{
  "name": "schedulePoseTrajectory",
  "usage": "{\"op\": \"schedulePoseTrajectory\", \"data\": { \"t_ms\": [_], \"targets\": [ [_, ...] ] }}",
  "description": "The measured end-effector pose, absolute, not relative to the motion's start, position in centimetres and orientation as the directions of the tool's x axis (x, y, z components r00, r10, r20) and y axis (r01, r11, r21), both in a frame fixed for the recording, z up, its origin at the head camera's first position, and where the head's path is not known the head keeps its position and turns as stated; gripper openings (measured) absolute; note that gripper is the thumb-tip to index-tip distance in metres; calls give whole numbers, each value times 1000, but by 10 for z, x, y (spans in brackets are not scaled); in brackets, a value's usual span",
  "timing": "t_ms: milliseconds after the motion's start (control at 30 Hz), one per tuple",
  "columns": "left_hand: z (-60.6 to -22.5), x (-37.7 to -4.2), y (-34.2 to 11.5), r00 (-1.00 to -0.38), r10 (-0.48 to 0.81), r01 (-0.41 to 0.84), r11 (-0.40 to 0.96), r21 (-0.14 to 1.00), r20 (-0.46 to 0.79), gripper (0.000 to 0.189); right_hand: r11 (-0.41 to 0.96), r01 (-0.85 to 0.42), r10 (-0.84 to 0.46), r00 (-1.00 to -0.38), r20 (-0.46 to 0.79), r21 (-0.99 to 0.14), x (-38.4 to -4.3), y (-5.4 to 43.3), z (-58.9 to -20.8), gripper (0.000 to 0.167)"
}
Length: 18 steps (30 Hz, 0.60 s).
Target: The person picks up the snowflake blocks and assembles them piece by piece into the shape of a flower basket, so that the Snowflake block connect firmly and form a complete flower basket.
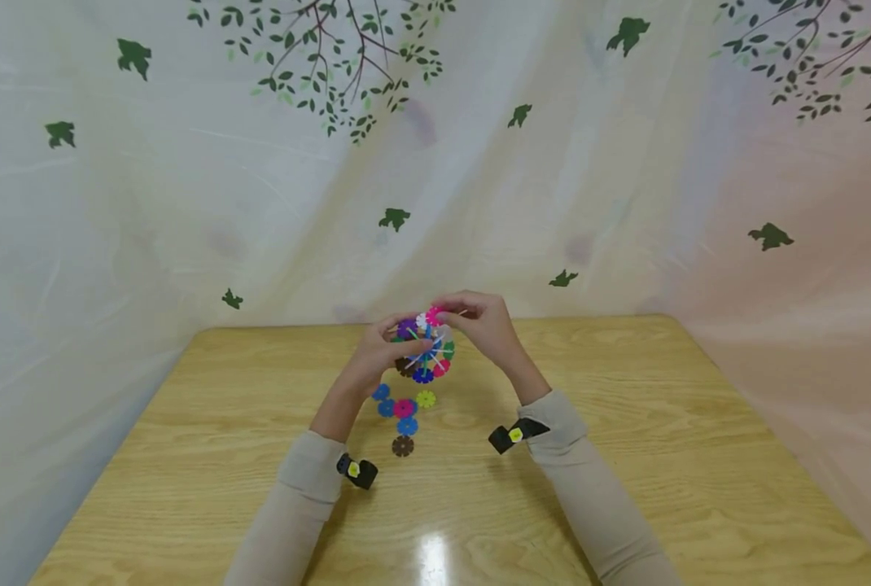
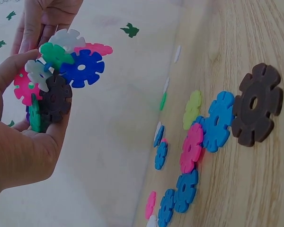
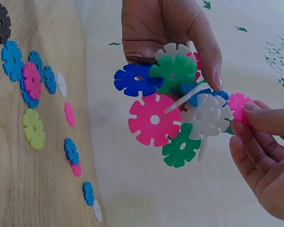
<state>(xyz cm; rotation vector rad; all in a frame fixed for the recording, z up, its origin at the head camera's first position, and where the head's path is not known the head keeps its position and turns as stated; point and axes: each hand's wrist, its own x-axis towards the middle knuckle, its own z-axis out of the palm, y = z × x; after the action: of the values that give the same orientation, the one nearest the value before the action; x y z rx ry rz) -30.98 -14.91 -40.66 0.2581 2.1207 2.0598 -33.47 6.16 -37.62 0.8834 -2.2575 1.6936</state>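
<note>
A round cluster of slotted snowflake discs [image 1: 423, 376], joined in several colours, is held up above the table. My left hand [image 1: 369, 356] grips it from the left side, thumb across the front and fingers behind. At the cluster's upper right, my right hand [image 1: 485, 324] pinches a pink disc [image 3: 237, 106] between thumb and fingers. That pink disc touches or overlaps the cluster's edge beside a white disc [image 3: 206, 116]; whether they are joined I cannot tell. Green, dark blue, brown and pink discs show around the cluster in the wrist views.
Loose discs lie on the wooden table [image 1: 626, 488] below the hands: a brown disc [image 1: 402, 446], a yellow-green disc [image 1: 426, 399], a pink disc [image 1: 404, 408] and several blue ones [image 1: 408, 426]. More discs lie near the table's far edge. A leaf-patterned curtain [image 1: 589, 203] hangs behind.
</note>
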Motion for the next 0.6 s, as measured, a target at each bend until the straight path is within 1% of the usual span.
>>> {"op": "schedulePoseTrajectory", "data": {
  "t_ms": [167,300,600],
  "targets": [
    [-403,-307,-147,-972,233,-13,19,1000,-17,57,162,-576,-355,-792,497,-801,-336,62,-379,18],
    [-402,-305,-147,-974,223,-18,18,1000,-21,57,185,-597,-359,-780,512,-780,-334,61,-378,16],
    [-395,-301,-145,-985,173,12,93,996,-4,59,199,-626,-364,-762,536,-754,-329,57,-378,12]
  ]
}}
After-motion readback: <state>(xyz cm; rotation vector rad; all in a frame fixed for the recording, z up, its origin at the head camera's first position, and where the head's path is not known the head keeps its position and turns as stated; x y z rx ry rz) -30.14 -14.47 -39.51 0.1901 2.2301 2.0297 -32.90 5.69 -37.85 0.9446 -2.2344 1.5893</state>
